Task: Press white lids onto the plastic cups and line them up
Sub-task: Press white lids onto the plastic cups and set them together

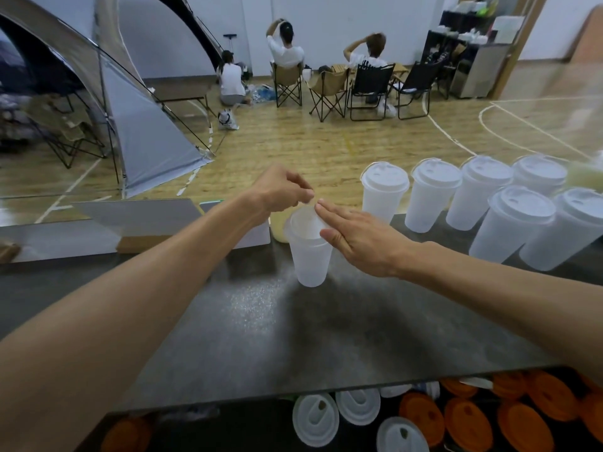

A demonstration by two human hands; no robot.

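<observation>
An indoor sports hall, used as a camp-style gathering spot. The wooden floor [326, 148] carries painted court lines [456, 138]. On it, left of the folding camp chairs [329, 89], stands a grey tent [143, 125]; people sit in the chairs facing a white wall [342, 24]. Right of the chairs is a dark shelf unit [456, 44]. Nearest the camera runs a dark counter [293, 337].

Frosted translucent plastic cups [385, 194] are showing matt walls; the dark tabletop [293, 337] is gleaming, speckled; the far wooden floor [326, 141] is shining.
</observation>
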